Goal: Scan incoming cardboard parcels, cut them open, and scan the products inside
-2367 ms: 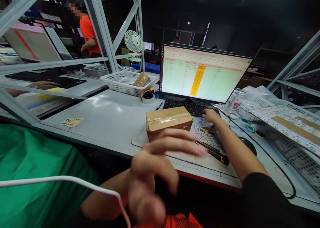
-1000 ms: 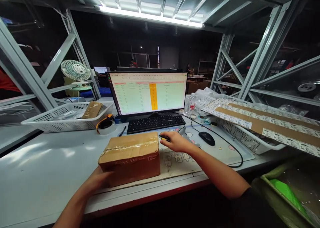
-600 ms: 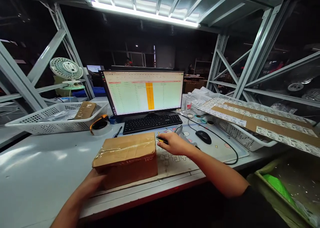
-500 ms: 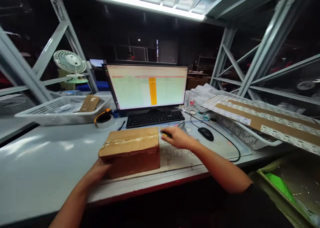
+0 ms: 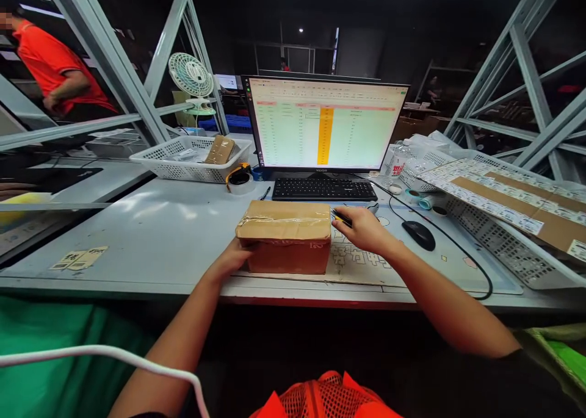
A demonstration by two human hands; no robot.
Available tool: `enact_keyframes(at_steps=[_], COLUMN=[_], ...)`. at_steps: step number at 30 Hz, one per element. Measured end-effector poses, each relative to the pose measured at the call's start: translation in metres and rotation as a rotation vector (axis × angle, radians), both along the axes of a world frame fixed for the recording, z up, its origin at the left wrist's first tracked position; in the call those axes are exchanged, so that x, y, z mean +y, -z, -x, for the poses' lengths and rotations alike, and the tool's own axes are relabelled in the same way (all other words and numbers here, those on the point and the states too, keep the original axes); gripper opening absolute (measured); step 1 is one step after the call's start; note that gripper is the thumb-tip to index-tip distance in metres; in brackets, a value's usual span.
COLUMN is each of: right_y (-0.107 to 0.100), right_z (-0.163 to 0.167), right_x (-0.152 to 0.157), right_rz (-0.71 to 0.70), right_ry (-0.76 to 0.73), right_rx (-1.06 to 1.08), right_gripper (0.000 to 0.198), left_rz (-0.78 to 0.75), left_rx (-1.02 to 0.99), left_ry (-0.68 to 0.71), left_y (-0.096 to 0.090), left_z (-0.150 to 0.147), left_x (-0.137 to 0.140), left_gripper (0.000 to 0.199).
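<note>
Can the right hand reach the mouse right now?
Likely yes: the mouse lies uncovered on the mat beside the right forearm, but the right hand holds a black-and-yellow tool it might need to put down.

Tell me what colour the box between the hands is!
The box is brown, lighter on top; best seen in the head view.

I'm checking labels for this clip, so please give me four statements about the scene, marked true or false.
1. The left hand is at the left side of the cardboard box. True.
2. The right hand rests on the mouse. False: it holds a black-and-yellow tool.
3. A small brown parcel sits in a white basket. True.
4. The fan stands right of the monitor. False: it stands to the left.
</note>
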State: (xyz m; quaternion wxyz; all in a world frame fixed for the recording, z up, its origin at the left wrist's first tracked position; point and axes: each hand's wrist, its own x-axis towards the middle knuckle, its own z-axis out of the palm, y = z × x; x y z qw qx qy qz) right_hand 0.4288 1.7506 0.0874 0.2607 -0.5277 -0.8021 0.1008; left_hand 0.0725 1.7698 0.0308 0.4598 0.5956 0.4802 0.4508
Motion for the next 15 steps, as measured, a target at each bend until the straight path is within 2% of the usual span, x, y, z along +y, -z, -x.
enact_keyframes(at_steps=[7,10,13,15], right_y=[0.01,0.013,0.014,0.017], right_z=[0.005,0.005,0.001,-0.007], right_x=[-0.029,-0.041,-0.041,-0.034], right_rz=[-0.042,-0.043,-0.033,-0.028], right_ry=[-0.006,-0.039,-0.066,0.003], right_rx=[0.158,0.195,0.225,0.224], right_gripper=[0.039,0.042,0.041,0.043], left_rz=[0.003,-0.029,-0.115,-0.227], left_rx=[-0.033,-0.013,-0.017,-0.033], left_ry=[-0.091,-0.075,-0.067,-0.158], left_y=[0.005,0.009,0.016,0.026], left_z=[-0.002,0.0,-0.008,-0.02], left_x=[0.002,0.006,0.007,-0.004], left_gripper=[0.094,0.096,0.1,0.109])
